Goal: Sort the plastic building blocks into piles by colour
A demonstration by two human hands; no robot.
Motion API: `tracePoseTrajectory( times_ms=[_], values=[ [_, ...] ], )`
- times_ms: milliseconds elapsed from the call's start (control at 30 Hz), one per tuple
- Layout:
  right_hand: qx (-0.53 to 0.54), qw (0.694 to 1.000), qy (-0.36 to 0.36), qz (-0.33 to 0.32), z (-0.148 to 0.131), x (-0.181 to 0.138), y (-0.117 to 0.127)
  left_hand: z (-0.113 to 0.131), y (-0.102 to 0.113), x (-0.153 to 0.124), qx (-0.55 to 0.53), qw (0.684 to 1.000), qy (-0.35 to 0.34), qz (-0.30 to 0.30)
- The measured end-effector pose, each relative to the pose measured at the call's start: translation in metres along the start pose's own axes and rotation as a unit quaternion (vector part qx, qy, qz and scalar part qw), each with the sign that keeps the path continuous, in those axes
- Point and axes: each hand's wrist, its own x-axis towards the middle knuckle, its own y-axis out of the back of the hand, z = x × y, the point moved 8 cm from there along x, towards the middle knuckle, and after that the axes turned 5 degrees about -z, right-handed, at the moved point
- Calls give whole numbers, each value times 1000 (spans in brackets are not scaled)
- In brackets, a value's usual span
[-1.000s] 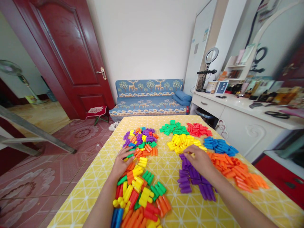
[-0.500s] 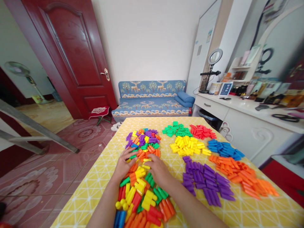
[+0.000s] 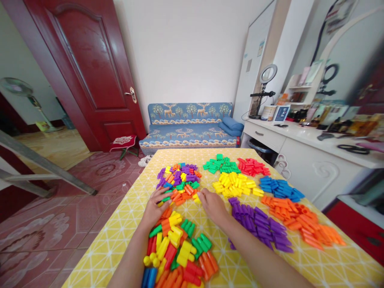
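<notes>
A yellow piece (image 3: 196, 199) is pinched in the fingertips of the right hand (image 3: 213, 206), over the patterned tablecloth (image 3: 105, 248), just beside the mixed pile (image 3: 181, 176) and short of the yellow pile (image 3: 234, 185); by the left hand (image 3: 155, 204), with fingers bent and spread, green pieces (image 3: 166, 199) at the mixed pile's near edge are partly covered, and whether anything is gripped there cannot be told; the step in hand is judged to be sorting by colour, with yellow being picked out; for the next move, a short reach past the purple pile (image 3: 261, 226) and a clean release among the yellow seem called for.
</notes>
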Motion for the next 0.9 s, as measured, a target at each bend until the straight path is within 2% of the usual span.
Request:
tracePoseTrajectory(
  times_ms=[100, 233, 400, 567, 733, 833, 900],
  values=[
    [-55, 996, -53, 54, 27, 22, 27, 0, 0, 0, -2, 1000, 2, 4],
    [-90, 990, -70, 88, 48, 52, 50, -2, 0, -1, 1, 1000, 4, 2],
    [-113, 985, -95, 87, 70, 78, 44, -2, 0, 0, 1, 1000, 5, 3],
    [-127, 982, -121, 72, 85, 89, 32, 3, 1, 0, 9, 1000, 10, 2],
    [-135, 987, -56, 59, 79, 90, 31, 3, 0, 0, 11, 1000, 9, -2],
    [-128, 992, 9, 15, 68, 91, 22, 1, 0, 0, 10, 1000, 6, -2],
    [-127, 991, 27, -8, 64, 90, 17, 0, 0, 0, 9, 1000, 5, -2]
  ],
)
